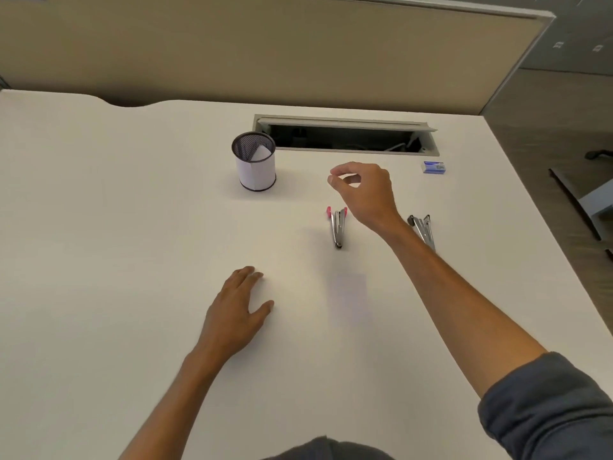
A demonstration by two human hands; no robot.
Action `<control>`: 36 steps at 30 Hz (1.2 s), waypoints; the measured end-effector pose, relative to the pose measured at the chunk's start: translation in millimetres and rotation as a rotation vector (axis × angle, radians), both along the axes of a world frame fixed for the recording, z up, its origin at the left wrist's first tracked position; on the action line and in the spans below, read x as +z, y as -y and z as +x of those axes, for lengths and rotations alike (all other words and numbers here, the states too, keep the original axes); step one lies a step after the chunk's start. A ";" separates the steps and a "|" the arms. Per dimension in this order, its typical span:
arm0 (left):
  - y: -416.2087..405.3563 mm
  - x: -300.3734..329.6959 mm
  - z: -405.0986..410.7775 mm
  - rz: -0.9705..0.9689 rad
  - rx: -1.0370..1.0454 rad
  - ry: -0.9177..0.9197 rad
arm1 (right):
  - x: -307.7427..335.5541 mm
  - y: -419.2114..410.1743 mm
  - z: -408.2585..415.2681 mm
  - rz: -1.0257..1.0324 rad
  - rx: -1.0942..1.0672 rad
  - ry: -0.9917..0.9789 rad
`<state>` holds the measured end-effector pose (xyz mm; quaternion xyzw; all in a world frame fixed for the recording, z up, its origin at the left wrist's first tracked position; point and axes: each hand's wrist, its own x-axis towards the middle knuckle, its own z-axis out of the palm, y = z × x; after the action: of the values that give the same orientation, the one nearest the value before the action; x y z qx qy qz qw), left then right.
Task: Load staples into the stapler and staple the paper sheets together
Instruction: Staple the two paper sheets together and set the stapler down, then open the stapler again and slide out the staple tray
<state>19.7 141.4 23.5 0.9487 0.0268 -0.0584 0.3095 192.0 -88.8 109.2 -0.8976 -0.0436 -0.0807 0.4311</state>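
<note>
A small stapler with red grips (337,227) lies on the white desk (132,227), its metal nose pointing toward me. My right hand (365,190) hovers just beyond and above it, with thumb and forefinger pinched together; I can make out nothing between them. A second, black-and-metal stapler (420,225) lies to the right, partly hidden by my right forearm. A blue staple box (434,167) sits at the far right. A faint pale sheet of paper (348,295) lies in front of the red stapler. My left hand (240,310) rests flat on the desk.
A black mesh cup (254,161) with white paper rolled inside stands at the back centre. Behind it is an open cable slot (345,137) in the desk, then a beige partition. The desk's right edge runs diagonally at the right.
</note>
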 end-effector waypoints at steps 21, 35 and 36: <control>52.1 -23.9 -35.7 0.089 0.069 0.079 | -62.1 83.2 -85.3 0.011 -0.059 -0.142; 56.1 -34.1 -46.0 0.155 0.064 0.132 | -76.9 55.7 -79.3 -0.131 -0.066 -0.228; 56.2 -34.0 -46.0 0.158 0.065 0.134 | -78.0 53.2 -78.1 -0.134 -0.075 -0.231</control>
<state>-26.2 85.2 -10.5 0.9706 0.0413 0.0176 0.2366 114.0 -142.1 31.3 -0.9287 0.0345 0.0105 0.3691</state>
